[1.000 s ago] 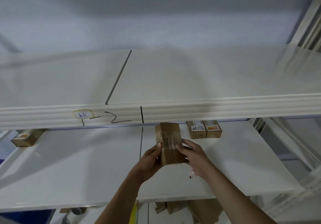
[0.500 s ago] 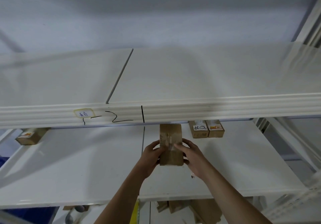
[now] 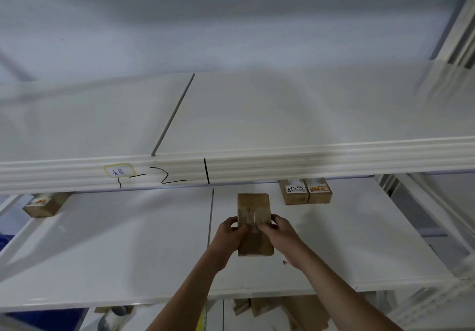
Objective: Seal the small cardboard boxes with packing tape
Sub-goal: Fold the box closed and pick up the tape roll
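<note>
A small brown cardboard box (image 3: 254, 207) stands lengthwise on the white middle shelf (image 3: 128, 248), a strip of clear tape running along its top. My left hand (image 3: 230, 235) grips the box's left side, thumb on top. My right hand (image 3: 279, 231) grips its right side, with fingertips pressing the tape near the box's middle. No tape roll is in view.
Two labelled small boxes (image 3: 305, 192) stand side by side at the back right of the shelf. Another small box (image 3: 45, 203) lies at the far left. The upper shelf's front rail (image 3: 282, 161) overhangs. More cardboard (image 3: 277, 310) sits below.
The box turned from a tilted pose to lying straight on the shelf. Both hands slid forward along it, and their thumbs came together over the tape.
</note>
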Demonstrator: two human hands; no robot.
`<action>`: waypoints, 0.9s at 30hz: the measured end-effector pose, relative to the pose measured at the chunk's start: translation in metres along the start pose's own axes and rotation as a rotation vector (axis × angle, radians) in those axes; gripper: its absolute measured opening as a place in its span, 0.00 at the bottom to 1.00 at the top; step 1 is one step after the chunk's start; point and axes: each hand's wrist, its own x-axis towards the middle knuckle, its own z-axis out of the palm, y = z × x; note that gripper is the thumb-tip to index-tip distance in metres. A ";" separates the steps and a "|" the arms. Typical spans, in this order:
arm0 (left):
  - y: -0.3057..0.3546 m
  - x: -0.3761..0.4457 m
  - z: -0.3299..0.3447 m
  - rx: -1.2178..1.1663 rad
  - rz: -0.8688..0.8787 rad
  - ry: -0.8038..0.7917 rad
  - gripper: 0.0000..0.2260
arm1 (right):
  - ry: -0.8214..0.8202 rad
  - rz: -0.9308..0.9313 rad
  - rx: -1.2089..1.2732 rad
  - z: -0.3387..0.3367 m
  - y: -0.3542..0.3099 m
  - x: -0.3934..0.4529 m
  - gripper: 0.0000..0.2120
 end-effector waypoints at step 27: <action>0.001 -0.013 -0.002 -0.119 -0.081 -0.160 0.14 | -0.001 0.085 0.058 -0.001 0.002 -0.008 0.14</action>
